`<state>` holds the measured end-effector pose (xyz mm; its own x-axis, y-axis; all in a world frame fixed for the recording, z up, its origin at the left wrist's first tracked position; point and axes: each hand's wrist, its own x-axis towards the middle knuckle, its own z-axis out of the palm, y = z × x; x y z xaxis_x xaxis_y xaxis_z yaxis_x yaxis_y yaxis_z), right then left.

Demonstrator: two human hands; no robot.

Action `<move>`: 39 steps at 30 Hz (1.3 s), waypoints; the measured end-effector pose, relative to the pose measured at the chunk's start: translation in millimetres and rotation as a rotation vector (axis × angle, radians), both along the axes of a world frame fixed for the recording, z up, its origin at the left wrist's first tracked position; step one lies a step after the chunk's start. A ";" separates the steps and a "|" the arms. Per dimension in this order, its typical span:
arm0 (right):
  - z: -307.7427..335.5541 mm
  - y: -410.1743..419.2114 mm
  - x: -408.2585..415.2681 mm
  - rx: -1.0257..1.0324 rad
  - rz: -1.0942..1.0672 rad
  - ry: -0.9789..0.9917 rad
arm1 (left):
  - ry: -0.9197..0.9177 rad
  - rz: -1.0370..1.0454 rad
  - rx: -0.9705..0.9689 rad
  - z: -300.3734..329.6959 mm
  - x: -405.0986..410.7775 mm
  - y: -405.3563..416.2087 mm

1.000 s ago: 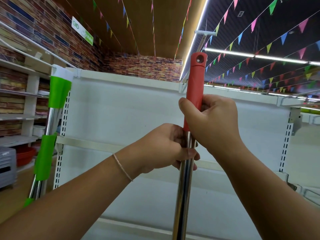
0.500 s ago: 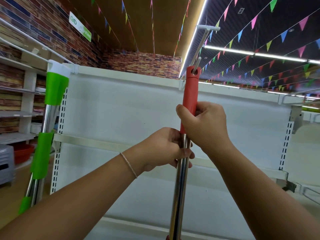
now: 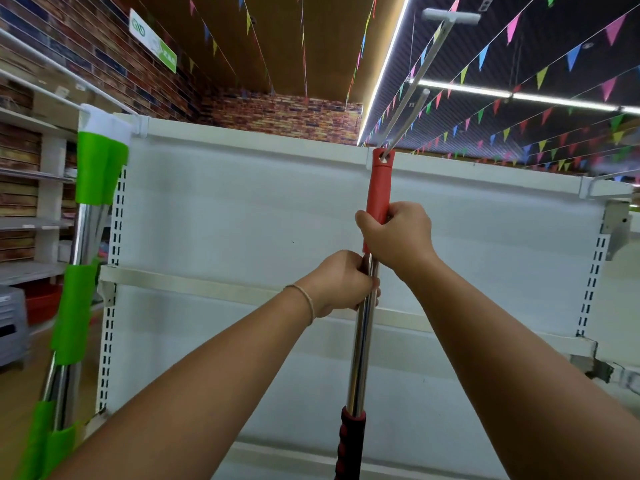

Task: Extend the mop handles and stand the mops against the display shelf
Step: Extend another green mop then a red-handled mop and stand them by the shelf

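1. Display shelf point(image 3: 242, 220): white back panel, upright, with slotted uprights at both side edges and a cream horizontal rail across mid-height.
2. Green mop point(image 3: 83, 237): leans at the shelf's left upright, its white-capped top touching the shelf's top left corner.
3. Floor point(image 3: 17, 403): brown, left of the shelf; the contact point of the mop's foot is out of view.

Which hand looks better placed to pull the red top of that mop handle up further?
Probably the right hand: it already grips the red top sleeve, the uppermost part. The left hand holds the chrome tube just below, well placed to steady it.
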<state>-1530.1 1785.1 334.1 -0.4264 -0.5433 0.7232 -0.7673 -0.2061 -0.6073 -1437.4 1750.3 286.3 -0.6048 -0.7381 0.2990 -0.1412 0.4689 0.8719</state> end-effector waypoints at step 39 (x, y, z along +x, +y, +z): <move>-45.6 -9.1 4.0 0.205 -0.145 -0.046 | -0.126 0.168 -0.143 -77.5 55.6 -24.7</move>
